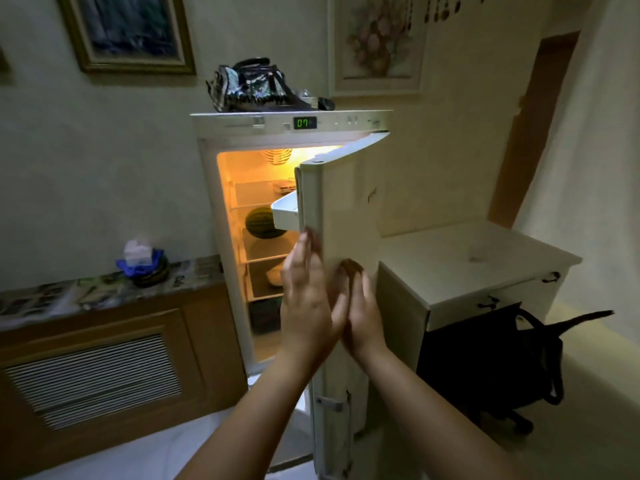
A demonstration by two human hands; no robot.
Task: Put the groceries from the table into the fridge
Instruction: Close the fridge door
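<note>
**Both hands on the fridge door's edge**

The fridge stood against the far wall with its interior lit yellow and its door swung partly open toward the viewer, hinged on the right. The left hand lay flat with fingers straight and together against the door's near edge, on the side facing the opening. The right hand rested on the door's outer face, fingers curled over a small brown object that was too blurred to name; how firmly it was held could not be told. The heels of the two hands touched.

Inside, a striped melon sat on a middle shelf, and a pale rounded item lay on the shelf below. A green display on the top panel read 07. A dark bag sat on top of the fridge. To the right stood a white worktop.
</note>
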